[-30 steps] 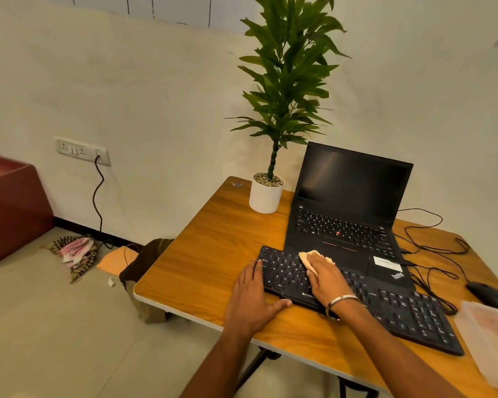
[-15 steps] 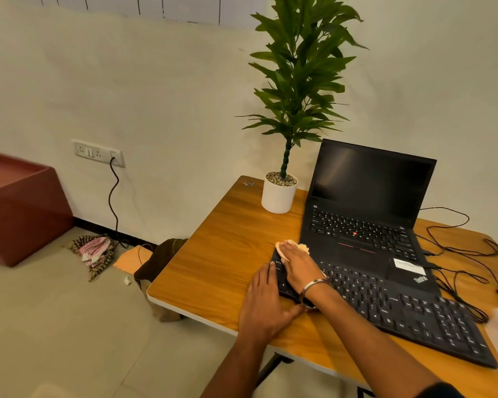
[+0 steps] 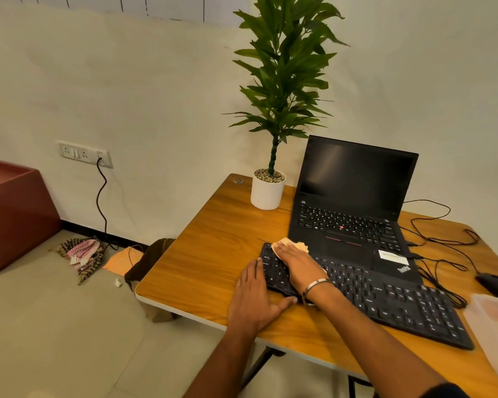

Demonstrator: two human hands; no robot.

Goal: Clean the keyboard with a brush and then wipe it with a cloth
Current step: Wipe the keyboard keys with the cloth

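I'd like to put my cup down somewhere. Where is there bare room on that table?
Bare wood lies left of the keyboard, running from the left hand up to the plant pot and out to the table edge. The right side is crowded: laptop, cables, mouse and a plastic container.

Left of the fingers bare bench lies open; just beyond them the laptop blocks, with the plant pot farther beyond-left.
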